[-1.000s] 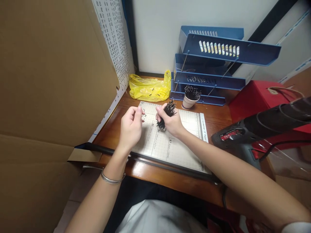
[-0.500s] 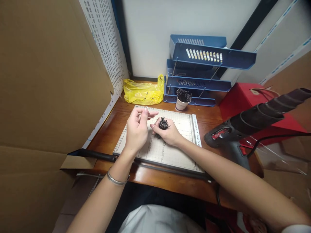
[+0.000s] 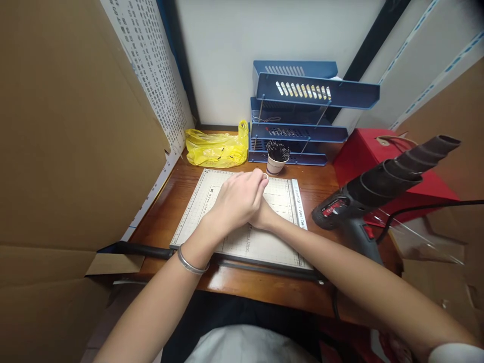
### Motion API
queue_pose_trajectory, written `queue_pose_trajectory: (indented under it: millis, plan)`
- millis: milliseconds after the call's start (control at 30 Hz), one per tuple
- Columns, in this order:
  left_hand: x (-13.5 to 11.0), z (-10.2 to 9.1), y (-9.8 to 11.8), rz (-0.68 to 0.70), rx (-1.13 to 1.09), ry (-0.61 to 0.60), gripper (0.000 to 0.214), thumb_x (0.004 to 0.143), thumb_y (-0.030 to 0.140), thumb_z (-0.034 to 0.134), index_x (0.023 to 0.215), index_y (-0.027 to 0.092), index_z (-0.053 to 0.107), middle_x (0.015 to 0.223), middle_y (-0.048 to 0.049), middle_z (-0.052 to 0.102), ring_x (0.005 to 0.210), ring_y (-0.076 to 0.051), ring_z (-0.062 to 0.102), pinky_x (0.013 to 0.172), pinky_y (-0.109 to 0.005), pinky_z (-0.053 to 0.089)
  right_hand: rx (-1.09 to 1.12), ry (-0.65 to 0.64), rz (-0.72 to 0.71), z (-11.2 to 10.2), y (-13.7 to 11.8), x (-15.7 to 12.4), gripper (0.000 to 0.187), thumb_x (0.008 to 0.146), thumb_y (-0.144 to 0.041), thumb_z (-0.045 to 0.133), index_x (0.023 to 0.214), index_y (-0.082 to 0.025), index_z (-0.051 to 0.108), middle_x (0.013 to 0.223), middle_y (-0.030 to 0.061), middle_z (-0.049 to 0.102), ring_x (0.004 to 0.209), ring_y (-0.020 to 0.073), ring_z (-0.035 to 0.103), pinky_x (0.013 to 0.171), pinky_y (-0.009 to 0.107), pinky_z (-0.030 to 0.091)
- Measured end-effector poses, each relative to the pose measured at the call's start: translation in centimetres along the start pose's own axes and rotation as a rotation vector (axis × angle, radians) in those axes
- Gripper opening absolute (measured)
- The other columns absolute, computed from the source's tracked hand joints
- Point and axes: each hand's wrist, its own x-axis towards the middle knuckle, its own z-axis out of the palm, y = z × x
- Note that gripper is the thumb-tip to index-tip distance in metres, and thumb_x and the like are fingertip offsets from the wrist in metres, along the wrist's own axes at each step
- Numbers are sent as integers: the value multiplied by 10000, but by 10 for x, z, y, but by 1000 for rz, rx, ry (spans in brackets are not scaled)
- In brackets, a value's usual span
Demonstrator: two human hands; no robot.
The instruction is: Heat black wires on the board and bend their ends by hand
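Note:
My left hand lies over my right hand, fingers curled and closed, above the board of a paper cutter. At its fingertips a small pale ring shows, too small to make out well. Most of my right hand is covered by the left; it is closed around a bundle of thin black sticks, which is hidden now but showed in its grip a moment earlier. Just beyond the hands stands a paper cup filled with similar thin black sticks.
A yellow plastic bag and a blue tiered rack stand at the back. On the right are a black heat gun and a red box. Cardboard walls the left side, near the cutter's black handle.
My left hand has moved right and come down over my right hand, covering the stick bundle. The camera view has turned slightly to the right.

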Motion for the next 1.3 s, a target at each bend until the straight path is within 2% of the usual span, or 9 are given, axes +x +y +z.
queue_pose_trajectory:
  millis: [100,200,333,500,567,667,767,1000,1300]
  plan:
    - [1,1,-2,-21,-30,17,172,987,259,514,824,214,545,829,-68,712,843,-273,673,900,-433,497,13,-7,42,-1,0,-1,306,961,-308,644,1237,-175,636,1296,130,648,1217,279,599,1042,476,504]
    - [-1,-7,-8,-74,-103,132,201,1009,295,497,841,209,565,888,-76,737,874,-247,681,871,-380,505,40,-74,90,-4,-3,-3,158,898,-319,665,957,-172,675,948,84,703,932,239,641,836,374,541]
    - [-17,-32,-21,-214,-267,384,331,1073,395,389,950,183,613,1045,-114,762,987,-210,684,872,-329,506,65,-144,151,-8,-10,-2,393,851,-457,727,641,-206,510,597,-36,508,583,128,455,574,279,392]
    - [-51,-42,-32,-483,-760,333,457,1007,534,491,765,178,646,994,-123,787,821,-195,655,686,-296,478,95,-167,169,-9,-15,2,424,866,-507,717,659,-207,501,610,-49,496,592,116,434,584,269,347]
    - [-60,-37,-29,-472,-723,279,483,995,561,484,781,175,680,989,-122,778,817,-206,651,685,-310,480,110,-174,168,-9,-14,4,398,838,-480,743,668,-205,511,625,-50,502,602,117,439,589,267,353]
    - [-62,-22,-21,-432,-553,309,363,827,498,754,1005,182,744,998,-85,750,855,-223,630,748,-330,485,135,-177,163,-8,-11,5,295,805,-403,751,720,-195,560,678,-40,552,635,123,475,611,261,385]
    - [-57,-6,-14,-368,-312,340,545,692,388,876,1168,177,716,989,-72,719,931,-255,614,862,-371,484,150,-174,146,-8,-10,4,184,813,-330,694,754,-186,597,709,-27,595,669,131,513,645,260,421]
    - [-55,10,-12,-382,-292,372,285,844,286,709,1113,196,735,875,-52,693,865,-238,588,878,-382,463,137,-155,82,-11,-11,2,81,784,-252,672,773,-183,630,799,15,694,725,156,580,725,281,471]
    - [-86,3,-12,-630,-720,368,335,893,490,705,970,166,741,725,-18,664,657,-158,589,624,-273,473,20,-139,117,-12,-14,1,286,831,-353,707,672,-211,516,632,-35,539,633,138,449,644,280,374]
